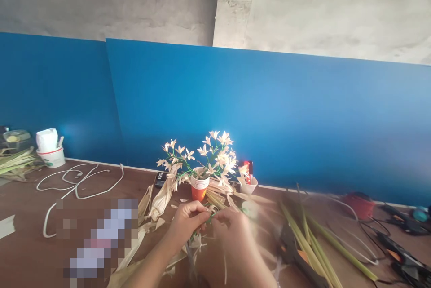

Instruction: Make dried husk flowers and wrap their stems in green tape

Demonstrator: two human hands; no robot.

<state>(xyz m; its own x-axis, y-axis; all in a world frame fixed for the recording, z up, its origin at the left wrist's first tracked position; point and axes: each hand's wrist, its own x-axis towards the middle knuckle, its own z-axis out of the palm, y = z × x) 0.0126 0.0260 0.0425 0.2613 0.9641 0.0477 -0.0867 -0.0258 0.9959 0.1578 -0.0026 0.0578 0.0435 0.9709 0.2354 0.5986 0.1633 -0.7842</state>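
My left hand [188, 221] is closed in a pinch on a thin green stem [209, 219], low over the table in front of me. My right hand [233, 228], partly smeared by motion, is also pinched, its fingertips close to the left ones; what sits between them is too small to make out. Just beyond both hands stands an orange and white paper cup [198, 193] holding green-stemmed sprays of pale husk flowers [222, 158]. Dry corn husks [163, 200] lie left of the cup. Beneath my hands are pale flower pieces [199, 244], partly hidden.
A black glue gun [292, 245] and long green leaves [314, 247] lie to the right. More black tools and a red container [360, 205] stand farther right. A white cable [76, 184] and a white tub [52, 157] are left. A blue panel [252, 108] edges the back.
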